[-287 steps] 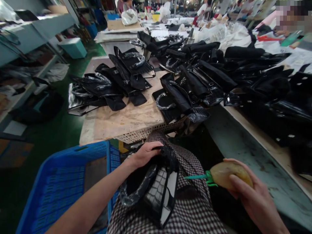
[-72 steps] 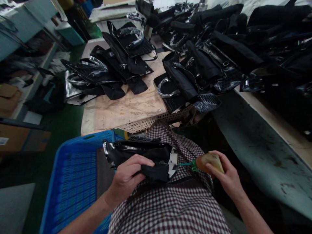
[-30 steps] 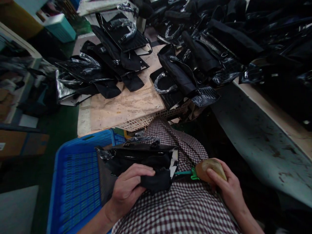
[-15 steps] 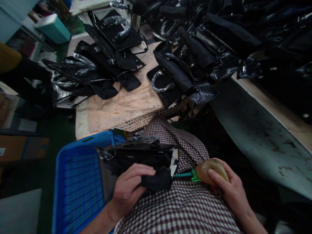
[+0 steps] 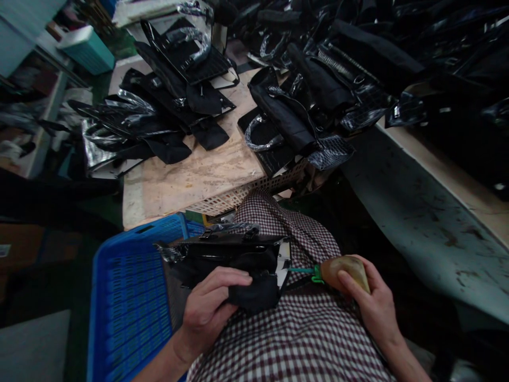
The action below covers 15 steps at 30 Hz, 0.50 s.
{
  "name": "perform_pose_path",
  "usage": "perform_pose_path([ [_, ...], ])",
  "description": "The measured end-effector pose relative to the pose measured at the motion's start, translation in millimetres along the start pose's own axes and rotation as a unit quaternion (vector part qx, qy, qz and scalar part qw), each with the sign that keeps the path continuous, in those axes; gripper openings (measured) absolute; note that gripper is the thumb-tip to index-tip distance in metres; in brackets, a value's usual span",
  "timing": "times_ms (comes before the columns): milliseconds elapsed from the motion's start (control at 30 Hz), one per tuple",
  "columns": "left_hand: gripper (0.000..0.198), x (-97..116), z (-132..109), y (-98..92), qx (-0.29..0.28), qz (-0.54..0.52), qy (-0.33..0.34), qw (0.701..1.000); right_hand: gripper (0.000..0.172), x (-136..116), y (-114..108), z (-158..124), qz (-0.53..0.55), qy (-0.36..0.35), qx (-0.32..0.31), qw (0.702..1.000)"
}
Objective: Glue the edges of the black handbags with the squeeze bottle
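A black handbag [image 5: 234, 249] with plastic-wrapped handles lies across the checkered apron on my lap. My left hand [image 5: 210, 305] is closed on its black fabric flap, the thumb beneath and the fingers on top. At the bag's right end a white lining edge [image 5: 283, 260] shows. My right hand [image 5: 369, 292] grips a squeeze bottle [image 5: 344, 273] of brownish stuff, held on its side. The bottle's thin green nozzle [image 5: 300, 270] points left, its tip at the white edge; whether it touches, I cannot tell.
A blue plastic basket [image 5: 95, 297] stands at my left. Ahead, a wooden board [image 5: 191, 183] carries several black bags [image 5: 159, 111] with wrapped handles. More black bags [image 5: 358, 63] are heaped at the back right, above a grey-green panel [image 5: 429, 212]. A teal container [image 5: 93, 53] stands at the far left.
My right hand has raised the bottle slightly, and its nozzle tip has gone from the black flap up to the white edge. The left hand barely moves. Someone's yellow sleeve has left the left side.
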<state>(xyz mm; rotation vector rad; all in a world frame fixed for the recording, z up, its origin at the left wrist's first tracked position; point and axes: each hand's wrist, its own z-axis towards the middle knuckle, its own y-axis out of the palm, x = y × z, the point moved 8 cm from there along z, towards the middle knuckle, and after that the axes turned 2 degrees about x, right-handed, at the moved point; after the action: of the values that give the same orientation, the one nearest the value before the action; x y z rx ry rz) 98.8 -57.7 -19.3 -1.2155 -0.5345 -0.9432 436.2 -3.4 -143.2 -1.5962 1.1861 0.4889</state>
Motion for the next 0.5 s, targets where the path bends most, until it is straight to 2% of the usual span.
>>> perform_pose_path([
  [233, 0.014, 1, 2, 2.0, -0.004, -0.002, 0.007, 1.000, 0.064, -2, 5, -1, 0.023, 0.028, -0.036, 0.999],
  [500, 0.014, 4, 4, -0.1, -0.001, 0.001, 0.009, 1.000, 0.059, -7, 18, -22, 0.150, 0.086, -0.129, 0.976],
])
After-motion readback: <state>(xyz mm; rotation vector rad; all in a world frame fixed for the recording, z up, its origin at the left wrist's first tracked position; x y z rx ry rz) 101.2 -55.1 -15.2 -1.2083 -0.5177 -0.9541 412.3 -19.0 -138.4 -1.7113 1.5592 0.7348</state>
